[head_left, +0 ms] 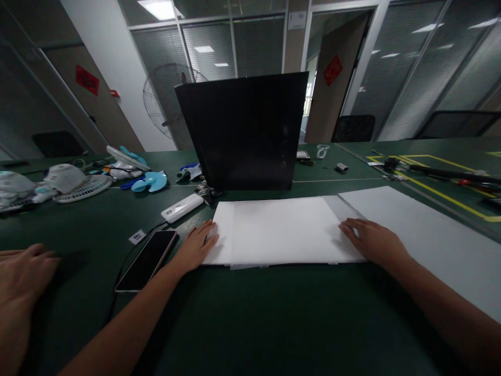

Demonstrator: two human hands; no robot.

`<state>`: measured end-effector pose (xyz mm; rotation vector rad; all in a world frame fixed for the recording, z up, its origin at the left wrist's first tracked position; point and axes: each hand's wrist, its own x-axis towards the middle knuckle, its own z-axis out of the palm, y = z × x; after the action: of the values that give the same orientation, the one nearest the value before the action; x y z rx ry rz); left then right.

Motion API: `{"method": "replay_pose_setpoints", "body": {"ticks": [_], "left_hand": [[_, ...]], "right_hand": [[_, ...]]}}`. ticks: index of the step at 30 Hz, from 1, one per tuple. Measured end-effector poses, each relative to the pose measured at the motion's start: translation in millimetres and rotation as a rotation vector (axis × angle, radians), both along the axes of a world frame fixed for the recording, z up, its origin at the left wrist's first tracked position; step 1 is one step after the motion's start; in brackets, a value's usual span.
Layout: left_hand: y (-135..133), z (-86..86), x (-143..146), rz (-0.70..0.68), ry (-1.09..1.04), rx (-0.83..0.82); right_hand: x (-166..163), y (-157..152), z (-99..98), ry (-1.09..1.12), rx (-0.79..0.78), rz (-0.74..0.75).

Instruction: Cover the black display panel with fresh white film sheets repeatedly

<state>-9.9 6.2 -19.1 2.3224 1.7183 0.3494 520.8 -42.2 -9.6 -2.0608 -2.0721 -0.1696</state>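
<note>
A white sheet [277, 230] lies flat and wide on the green table, with what looks like translucent film [335, 206] showing at its right end and along its near edge. My left hand [198, 244] rests on the sheet's left edge, fingers stretched out and thumb apart. At the right end, the bent fingers and thumb of my right hand [373, 240] come together on the film's edge. A larger white sheet [422, 230] lies to the right, partly behind my right forearm. Just beyond the sheet stands a large black panel-like object [246, 130], upright and slightly tilted.
Left of my forearm lie a phone [148, 261] and a white power strip [182, 208] with a cable. Another person's hand [27, 271] is at the left edge. Farther back are a light-blue object [151, 181], white fan parts [84, 188] and a clear cup [322, 151].
</note>
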Motion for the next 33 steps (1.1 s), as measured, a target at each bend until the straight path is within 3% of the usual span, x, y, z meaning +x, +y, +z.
{"method": "replay_pose_setpoints", "body": {"ticks": [4, 12, 26, 29, 33], "left_hand": [[-3.3, 5.0, 2.6, 0.006, -0.009, -0.009], [-10.4, 16.8, 4.9, -0.022, 0.025, -0.035], [1.4, 1.5, -1.7, -0.006, -0.056, 0.01], [0.4, 3.1, -0.6, 0.002, -0.065, 0.013], [-1.1, 5.5, 1.7, 0.009, -0.066, 0.009]], "right_hand": [[-7.2, -1.8, 2.1, 0.026, -0.017, 0.008], [-45.5, -14.0, 6.7, 0.025, 0.021, 0.208], [-15.7, 3.0, -12.9, 0.021, 0.078, 0.229], [-6.0, 6.3, -10.8, 0.003, 0.095, 0.152], [28.9, 11.8, -15.2, -0.062, 0.146, -0.114]]}}
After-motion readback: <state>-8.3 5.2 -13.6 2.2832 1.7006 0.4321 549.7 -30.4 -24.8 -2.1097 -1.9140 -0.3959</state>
